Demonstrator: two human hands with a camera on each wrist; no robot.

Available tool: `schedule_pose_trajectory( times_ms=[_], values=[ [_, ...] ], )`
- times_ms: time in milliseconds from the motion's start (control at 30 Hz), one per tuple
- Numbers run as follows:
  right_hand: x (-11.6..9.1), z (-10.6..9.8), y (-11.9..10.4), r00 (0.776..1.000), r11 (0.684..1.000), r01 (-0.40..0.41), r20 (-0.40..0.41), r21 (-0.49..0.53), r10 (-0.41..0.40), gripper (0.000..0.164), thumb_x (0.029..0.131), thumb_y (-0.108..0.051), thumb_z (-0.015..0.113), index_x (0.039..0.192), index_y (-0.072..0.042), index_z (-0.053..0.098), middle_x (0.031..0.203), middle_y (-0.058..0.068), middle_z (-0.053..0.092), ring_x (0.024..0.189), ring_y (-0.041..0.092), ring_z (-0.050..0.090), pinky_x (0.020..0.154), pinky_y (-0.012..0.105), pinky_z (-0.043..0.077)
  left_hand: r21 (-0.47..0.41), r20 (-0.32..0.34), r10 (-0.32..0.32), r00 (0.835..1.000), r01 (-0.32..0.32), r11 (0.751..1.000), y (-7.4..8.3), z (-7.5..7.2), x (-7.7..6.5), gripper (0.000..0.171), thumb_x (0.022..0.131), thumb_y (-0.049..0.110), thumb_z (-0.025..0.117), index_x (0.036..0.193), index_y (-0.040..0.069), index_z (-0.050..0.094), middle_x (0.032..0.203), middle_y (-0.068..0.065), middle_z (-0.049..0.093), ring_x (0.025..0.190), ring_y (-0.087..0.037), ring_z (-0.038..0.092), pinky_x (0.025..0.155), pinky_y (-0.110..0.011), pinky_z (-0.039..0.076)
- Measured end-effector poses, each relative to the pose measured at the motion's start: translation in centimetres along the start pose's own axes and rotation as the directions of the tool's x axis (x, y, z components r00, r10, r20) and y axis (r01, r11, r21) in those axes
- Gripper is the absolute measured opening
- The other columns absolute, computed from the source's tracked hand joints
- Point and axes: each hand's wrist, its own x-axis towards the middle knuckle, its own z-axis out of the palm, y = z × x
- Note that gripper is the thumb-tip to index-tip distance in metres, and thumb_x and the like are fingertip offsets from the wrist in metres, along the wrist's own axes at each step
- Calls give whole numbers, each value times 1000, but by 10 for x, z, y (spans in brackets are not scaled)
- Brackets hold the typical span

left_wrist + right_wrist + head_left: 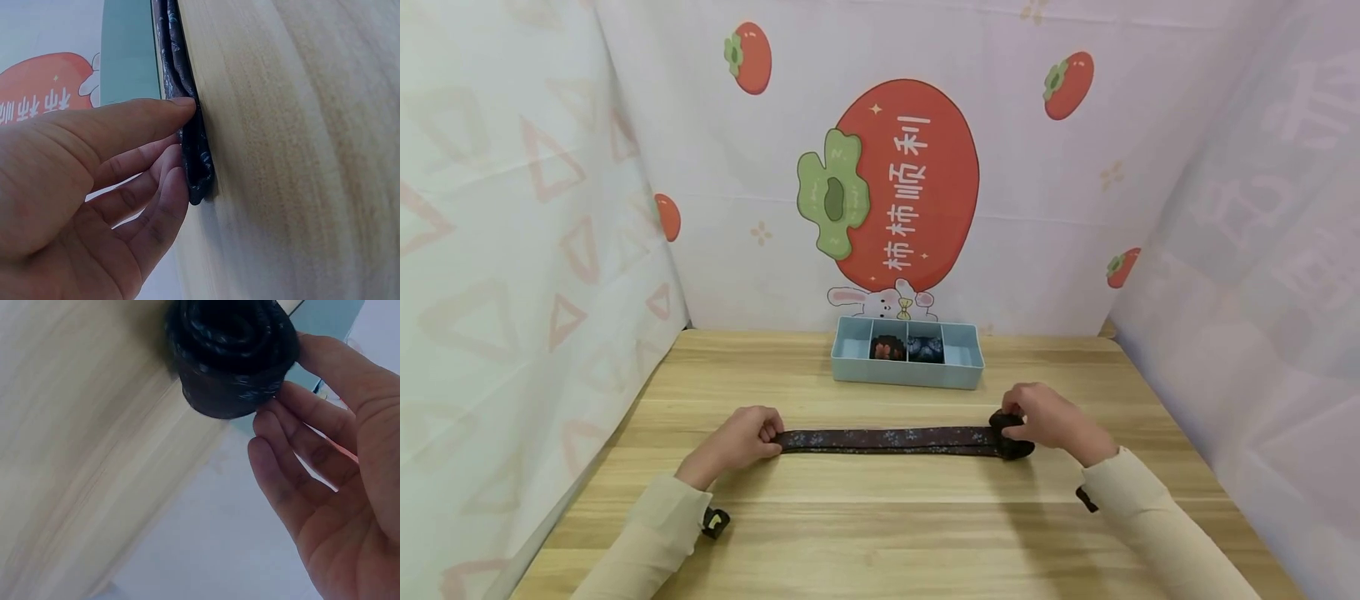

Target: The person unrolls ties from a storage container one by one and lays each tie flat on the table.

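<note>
A dark necktie (887,438) with a small blue flower pattern stretches across the table in a flat, doubled strip. At its left end my left hand (737,437) pinches the tip between thumb and fingers; the left wrist view shows the folded end (199,181) beside the fingertips. The right end is wound into a thick roll (228,394), its spiral layers showing in the right wrist view. My right hand (1051,421) grips this roll with thumb and fingers, at the table's right side.
A pale blue divided box (906,372) stands behind the necktie near the back wall. Its two middle compartments hold a roll with orange flowers (888,348) and a dark blue patterned roll (925,349). White printed cloth (715,275) hangs along the table's back and sides.
</note>
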Motion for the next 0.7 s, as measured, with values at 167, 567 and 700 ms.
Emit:
schedule_pose_trajectory(
  times_ms=[167, 567, 700],
  values=[
    [-17, -1, 16, 999, 999, -46, 4, 6, 46, 17, 85, -13, 88, 90, -6, 73, 86, 3, 69, 76, 15, 62, 68, 34, 55, 0, 2, -4, 1000, 4, 1000, -1, 0, 0, 14, 89, 1, 82, 97, 5, 71, 88, -2, 67, 81, -11, 59, 73, -28, 53],
    [-12, -1, 5, 1000, 1000, -4, -18, 21, 4, 17, 86, -12, 87, 96, -6, 75, 88, 1, 71, 77, 13, 64, 70, 31, 56, 6, 9, -6, 1000, 6, 1000, 2, -2, -2, 15, 89, 2, 82, 98, 5, 70, 90, -2, 67, 81, -11, 59, 73, -28, 54],
    [-1, 2, -6, 999, 998, 44, 5, 51, -45, 18, 88, -8, 85, 103, -4, 75, 95, 5, 74, 82, 14, 66, 72, 32, 58, 2, 12, -4, 1000, 4, 1000, 4, -1, -2, 15, 89, 2, 82, 99, 5, 70, 90, -2, 67, 81, -11, 59, 73, -28, 54]
  ],
)
